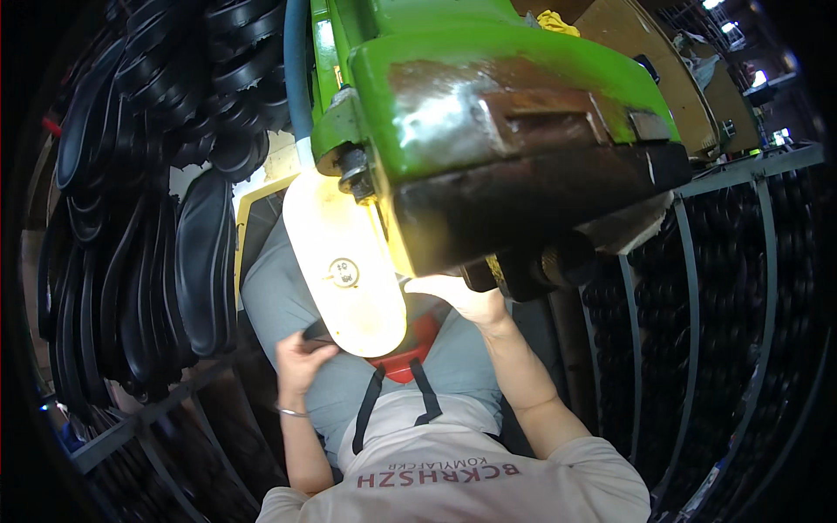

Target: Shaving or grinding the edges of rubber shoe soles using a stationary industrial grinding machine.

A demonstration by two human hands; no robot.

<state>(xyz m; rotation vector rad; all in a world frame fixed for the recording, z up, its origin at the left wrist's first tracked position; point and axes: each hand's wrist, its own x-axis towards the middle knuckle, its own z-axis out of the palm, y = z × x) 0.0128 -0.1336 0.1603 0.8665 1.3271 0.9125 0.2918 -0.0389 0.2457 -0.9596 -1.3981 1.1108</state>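
My left hand (301, 359) is closed on a dark, flat piece (316, 330) over my left thigh. Most of that piece is hidden under the glowing lamp (370, 305), so its kind does not show. My right hand (471, 301) reaches up to the underside of a green machine head (532, 96). Its thumb stretches left toward the lamp's edge, while the machine covers the other fingers. Whether that hand grips anything I cannot tell. A red object (403, 362) sits between my thighs, partly behind the lamp.
Black shoe soles (205, 261) hang and lean in dense stacks at the left. On the right, a metal rack (689, 288) holds many dark pieces. Cardboard boxes (610, 44) stand behind the machine. A blue hose (298, 70) runs down beside it. The machine's dark lower edge overhangs my right hand.
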